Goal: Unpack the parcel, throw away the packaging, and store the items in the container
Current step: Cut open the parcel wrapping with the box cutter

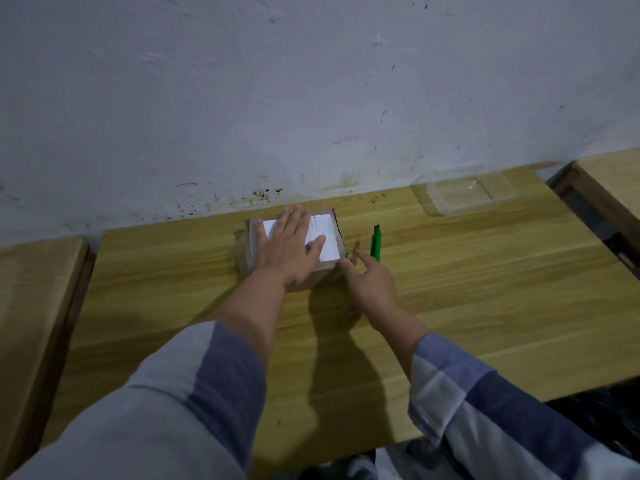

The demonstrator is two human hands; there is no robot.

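Note:
A small brown cardboard parcel [327,233] with a white label on top sits on the wooden table near the wall. My left hand [289,249] lies flat on its top, fingers spread, pressing on it. My right hand [372,284] is at the parcel's right side, its fingers apart, with one fingertip touching the box's right edge and the index finger pointing toward a green utility knife [375,244]. The knife lies on the table just right of the parcel. A clear plastic container [467,195] stands at the back right by the wall.
The wooden table [485,289] butts against a stained white wall [311,98]. Another wooden surface [31,289] lies to the left and a second table [613,181] at the far right. Something dark and black [602,414] sits below the table's right front edge.

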